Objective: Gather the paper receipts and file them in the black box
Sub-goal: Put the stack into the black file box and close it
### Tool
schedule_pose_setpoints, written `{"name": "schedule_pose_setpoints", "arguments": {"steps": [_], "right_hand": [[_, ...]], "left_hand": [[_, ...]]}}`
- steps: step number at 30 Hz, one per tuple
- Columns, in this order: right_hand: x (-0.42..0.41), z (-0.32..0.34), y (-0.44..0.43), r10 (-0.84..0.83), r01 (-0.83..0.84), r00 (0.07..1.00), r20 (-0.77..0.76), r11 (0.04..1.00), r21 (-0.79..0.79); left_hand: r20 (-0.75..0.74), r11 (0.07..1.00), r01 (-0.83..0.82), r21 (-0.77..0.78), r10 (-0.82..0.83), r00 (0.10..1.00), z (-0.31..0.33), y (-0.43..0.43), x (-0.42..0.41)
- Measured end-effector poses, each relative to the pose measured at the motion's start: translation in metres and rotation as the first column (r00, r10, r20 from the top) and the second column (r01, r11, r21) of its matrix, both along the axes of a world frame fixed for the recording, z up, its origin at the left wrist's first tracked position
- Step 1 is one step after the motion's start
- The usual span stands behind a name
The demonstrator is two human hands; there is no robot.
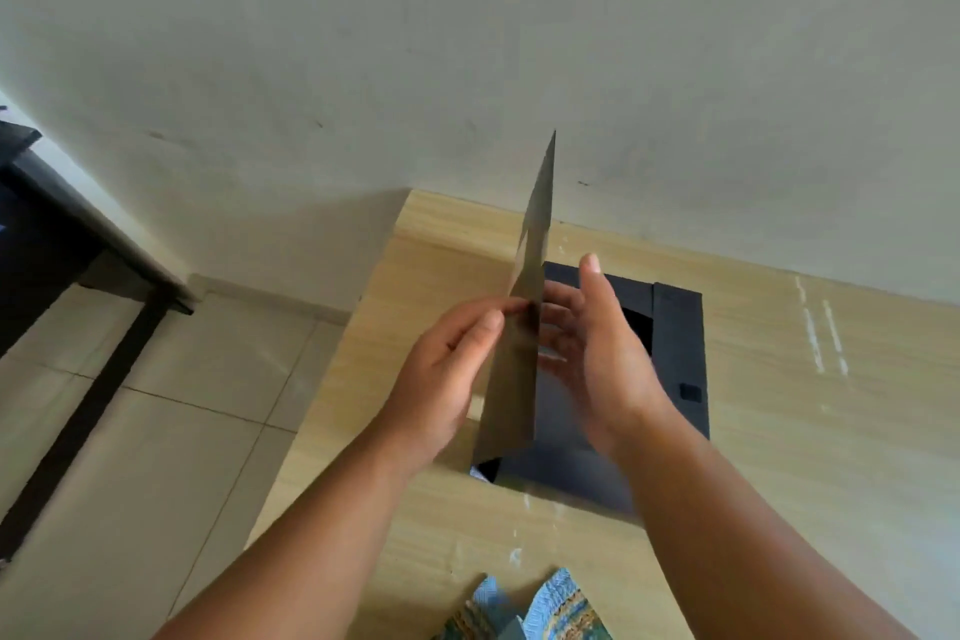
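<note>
Upright papers (pixel 524 317) between both hands screen the black box (pixel 675 359); table (pixel 805 431) rightward lies bare.

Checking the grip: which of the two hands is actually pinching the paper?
The left hand: its thumb and fingers pinch the upright paper at its edge. The right hand is open-palmed beside it, above the black box.

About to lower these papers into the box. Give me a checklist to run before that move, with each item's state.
1. Left hand has a grip on the stack of papers: ok, thumb and fingers pinch its edge.
2. Right hand steadies the stack: cannot tell, palm open beside it, contact hidden.
3. Stack upright over the black box: ok.
4. Box opening clear: cannot tell, hands and papers cover most of it.
5. Box flat on the wooden table: ok.
6. No receipts left out: cannot tell.
</note>
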State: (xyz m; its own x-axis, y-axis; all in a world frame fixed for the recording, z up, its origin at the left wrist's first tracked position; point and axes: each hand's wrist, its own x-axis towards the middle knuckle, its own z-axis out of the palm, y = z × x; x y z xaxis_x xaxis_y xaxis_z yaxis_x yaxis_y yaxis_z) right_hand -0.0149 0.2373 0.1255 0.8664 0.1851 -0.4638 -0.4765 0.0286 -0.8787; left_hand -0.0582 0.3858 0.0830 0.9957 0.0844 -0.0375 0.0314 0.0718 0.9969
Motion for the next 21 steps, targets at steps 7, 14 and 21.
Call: {"name": "schedule_pose_setpoints", "arguments": {"steps": [7, 14, 21], "right_hand": [[-0.002, -0.001, -0.096, -0.114, 0.149, 0.983, 0.144, 0.954, -0.259], [-0.003, -0.070, -0.169, -0.229, 0.257, 0.966, 0.119, 0.802, -0.540], [-0.011, -0.126, -0.178, -0.102, 0.154, 0.988, 0.115, 0.619, -0.770]], "left_hand": [[-0.039, 0.947, 0.183, 0.265, -0.179, 0.983, -0.026, -0.072, 0.019], [-0.214, 0.496, 0.266, 0.827, -0.160, 0.964, -0.088, -0.094, 0.033], [-0.225, 0.062, 0.242, 0.968, -0.205, 0.953, -0.130, -0.102, 0.028]]}}
